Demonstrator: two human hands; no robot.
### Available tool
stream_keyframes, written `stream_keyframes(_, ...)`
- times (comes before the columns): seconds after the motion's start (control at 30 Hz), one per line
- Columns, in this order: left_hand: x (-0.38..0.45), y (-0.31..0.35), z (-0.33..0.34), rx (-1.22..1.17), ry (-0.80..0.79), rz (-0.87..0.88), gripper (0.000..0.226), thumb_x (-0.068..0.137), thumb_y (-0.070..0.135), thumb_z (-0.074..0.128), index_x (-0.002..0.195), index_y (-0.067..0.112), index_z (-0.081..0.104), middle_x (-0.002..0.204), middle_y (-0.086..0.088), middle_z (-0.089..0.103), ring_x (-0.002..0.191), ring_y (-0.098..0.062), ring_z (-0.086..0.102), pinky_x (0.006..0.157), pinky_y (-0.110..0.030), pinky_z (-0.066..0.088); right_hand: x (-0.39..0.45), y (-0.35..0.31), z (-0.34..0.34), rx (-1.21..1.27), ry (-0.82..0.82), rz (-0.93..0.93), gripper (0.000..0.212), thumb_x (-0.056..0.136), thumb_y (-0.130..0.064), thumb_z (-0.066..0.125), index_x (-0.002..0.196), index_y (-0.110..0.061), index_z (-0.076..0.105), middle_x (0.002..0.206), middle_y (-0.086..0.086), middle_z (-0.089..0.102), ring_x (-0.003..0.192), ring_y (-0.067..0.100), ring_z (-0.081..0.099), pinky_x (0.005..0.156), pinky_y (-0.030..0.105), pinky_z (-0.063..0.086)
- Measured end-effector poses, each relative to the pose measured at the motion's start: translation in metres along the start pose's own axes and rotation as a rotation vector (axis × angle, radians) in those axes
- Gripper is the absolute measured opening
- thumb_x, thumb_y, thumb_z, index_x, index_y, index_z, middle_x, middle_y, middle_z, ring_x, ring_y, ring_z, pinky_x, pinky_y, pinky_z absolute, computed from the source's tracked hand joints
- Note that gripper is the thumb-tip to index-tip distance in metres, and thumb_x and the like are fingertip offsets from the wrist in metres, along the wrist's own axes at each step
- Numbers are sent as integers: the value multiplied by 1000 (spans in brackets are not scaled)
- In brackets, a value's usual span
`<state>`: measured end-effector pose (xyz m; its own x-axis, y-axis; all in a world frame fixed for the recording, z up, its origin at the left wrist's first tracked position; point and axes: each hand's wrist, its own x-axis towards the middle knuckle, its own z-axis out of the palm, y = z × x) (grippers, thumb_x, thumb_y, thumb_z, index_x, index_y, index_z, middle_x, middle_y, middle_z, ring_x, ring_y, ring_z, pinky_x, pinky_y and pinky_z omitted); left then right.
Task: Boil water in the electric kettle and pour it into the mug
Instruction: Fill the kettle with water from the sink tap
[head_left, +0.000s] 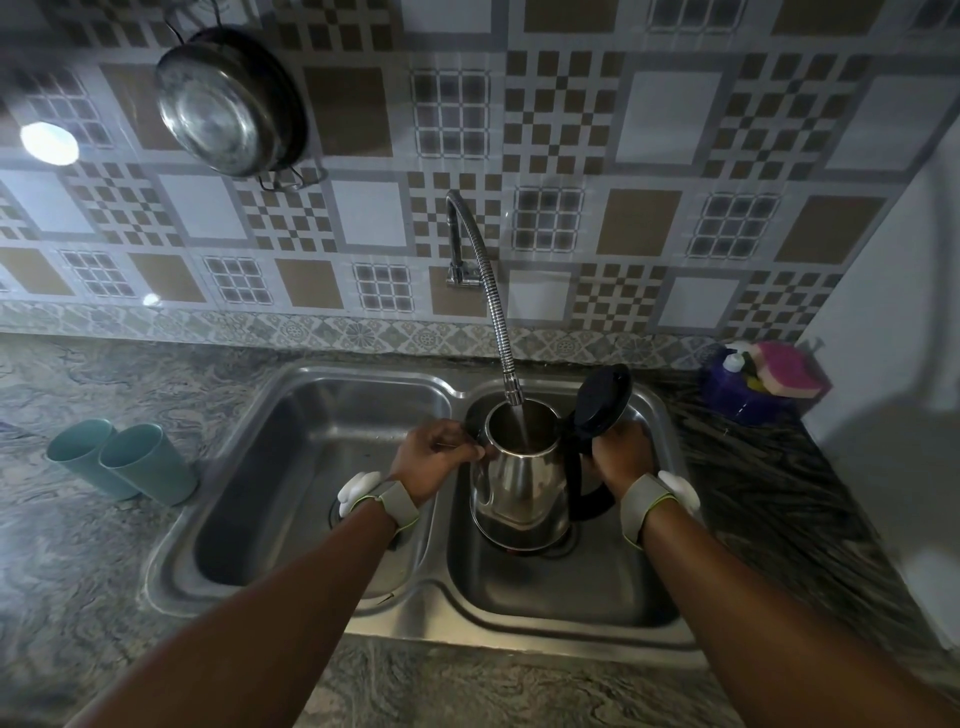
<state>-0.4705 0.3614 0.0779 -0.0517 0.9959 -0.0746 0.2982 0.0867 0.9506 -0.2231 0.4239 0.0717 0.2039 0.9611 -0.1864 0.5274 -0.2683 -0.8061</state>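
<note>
The steel kettle (519, 478) is held upright over the right basin of the double sink (311, 582), with its black lid (602, 400) flipped open and standing up at the handle side. A thin stream of water (522, 426) runs from the flexible metal tap (488, 291) straight into the open mouth of the kettle. The right hand (621, 452) has its fingers curled around the black handle (582, 493) near the top. The left hand (436, 452) is at the spout side, fingers bent, and its fingertips pinch the rim of the kettle there. Both wrists carry a grey band with a white piece on it.

The sink is set into a marbled stone desk (78, 519). On the desk, to the left of the sink, two teal cups (124, 462) lie side by side, touching each other. At the right back corner stands a purple holder (748, 395) with a pink sponge (789, 369) and a small bottle inside. On the tiled wall above hangs a steel pan (228, 104).
</note>
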Motion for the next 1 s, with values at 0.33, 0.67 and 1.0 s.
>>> stream_keyframes(0.33, -2, 3, 0, 18, -7, -26, 11, 74, 30, 76, 85, 29, 75, 92, 4, 78, 98, -14, 71, 96, -49, 53, -1, 1, 2, 6, 26, 1, 30, 88, -18, 55, 60, -11, 61, 61, 4, 61, 72, 33, 61, 61, 31, 40)
stream_keyframes(0.67, 2, -1, 1, 15, 47, -64, 24, 77, 18, 78, 98, 8, 72, 97, -9, 77, 101, -27, 71, 98, -55, 53, 2, 2, 4, -6, 18, 6, 23, 91, -16, 53, 72, -7, 62, 80, 16, 65, 94, 42, 64, 72, 39, 46)
stream_keyframes(1.0, 4, -2, 5, 17, 55, -58, 19, 81, 13, 76, 98, 5, 72, 102, -12, 75, 103, -27, 70, 99, -56, 52, 2, 2, 1, 51, 14, 17, 28, 87, -17, 54, 59, -17, 57, 67, 8, 65, 79, 36, 66, 66, 34, 44)
